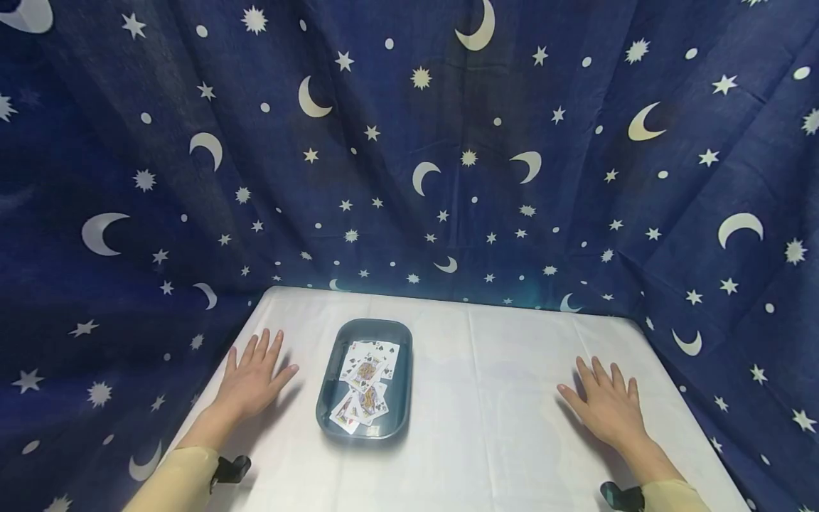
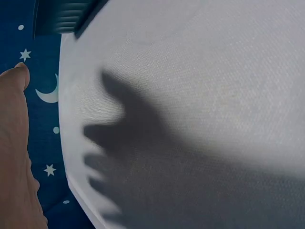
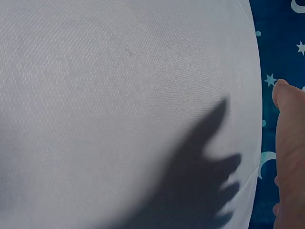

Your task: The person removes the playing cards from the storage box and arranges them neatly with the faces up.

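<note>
A blue-green plastic tray (image 1: 401, 398) stands left of centre on the white-covered table. Inside it lie several playing cards (image 1: 366, 372), face up and overlapping, with picture cards among them. Left of the tray, my left hand (image 1: 248, 384) is held palm down over the table with fingers spread, holding nothing; its shadow falls on the cloth. My right hand (image 1: 609, 409) hovers likewise on the right side, fingers spread, far from the tray. In the left wrist view the left hand (image 2: 16, 148) shows at the left edge; the right hand (image 3: 291, 152) fills the right edge of its own wrist view.
A white cloth (image 1: 486, 398) covers the table. Dark blue curtain (image 1: 384, 156) with moons and stars hangs behind it and along both sides. Each forearm has a small black wrist camera, such as the left camera (image 1: 232, 469). A tray corner (image 2: 69, 19) shows in the left wrist view.
</note>
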{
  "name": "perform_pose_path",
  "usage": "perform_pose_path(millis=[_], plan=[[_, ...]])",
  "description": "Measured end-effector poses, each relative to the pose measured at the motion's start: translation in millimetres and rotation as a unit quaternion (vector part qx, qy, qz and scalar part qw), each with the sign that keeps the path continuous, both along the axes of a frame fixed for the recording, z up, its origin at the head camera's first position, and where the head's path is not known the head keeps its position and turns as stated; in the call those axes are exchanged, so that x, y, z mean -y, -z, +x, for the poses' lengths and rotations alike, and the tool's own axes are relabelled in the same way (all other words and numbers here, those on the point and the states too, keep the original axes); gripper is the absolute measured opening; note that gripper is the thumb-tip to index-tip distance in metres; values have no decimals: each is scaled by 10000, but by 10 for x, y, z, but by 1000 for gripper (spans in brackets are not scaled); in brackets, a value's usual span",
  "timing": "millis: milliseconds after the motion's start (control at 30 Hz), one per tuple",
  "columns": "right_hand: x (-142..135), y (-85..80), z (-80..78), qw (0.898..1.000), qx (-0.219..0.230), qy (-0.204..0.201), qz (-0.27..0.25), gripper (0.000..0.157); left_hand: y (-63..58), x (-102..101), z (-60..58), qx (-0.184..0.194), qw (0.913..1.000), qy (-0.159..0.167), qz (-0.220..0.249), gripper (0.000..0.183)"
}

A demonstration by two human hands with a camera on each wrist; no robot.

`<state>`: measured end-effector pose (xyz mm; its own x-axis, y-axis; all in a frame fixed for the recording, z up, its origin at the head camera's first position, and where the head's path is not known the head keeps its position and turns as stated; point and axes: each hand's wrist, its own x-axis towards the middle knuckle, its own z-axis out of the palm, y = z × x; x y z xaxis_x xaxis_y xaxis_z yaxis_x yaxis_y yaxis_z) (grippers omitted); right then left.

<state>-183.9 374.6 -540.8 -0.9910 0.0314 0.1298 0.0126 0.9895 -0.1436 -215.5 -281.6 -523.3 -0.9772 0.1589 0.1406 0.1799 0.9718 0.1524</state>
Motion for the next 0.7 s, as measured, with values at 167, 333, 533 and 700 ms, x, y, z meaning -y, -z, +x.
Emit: perform_pose_path(millis=[167, 333, 533, 700], plan=[[12, -31, -6, 10000, -51, -60, -48, 89, -19, 6, 4, -47, 10000, 1, 38, 82], [90, -111, -57, 9991, -265, -281, -157, 85, -81, -6, 34, -161, 9997, 92, 146, 81], [322, -255, -156, 9962, -633, -549, -259, 82, -189, -71, 80, -206, 9974, 398, 561, 81], [638, -349, -265, 9918, -823, -882, -419, 84, -252, -150, 129, -78, 9924, 723, 993, 82]])
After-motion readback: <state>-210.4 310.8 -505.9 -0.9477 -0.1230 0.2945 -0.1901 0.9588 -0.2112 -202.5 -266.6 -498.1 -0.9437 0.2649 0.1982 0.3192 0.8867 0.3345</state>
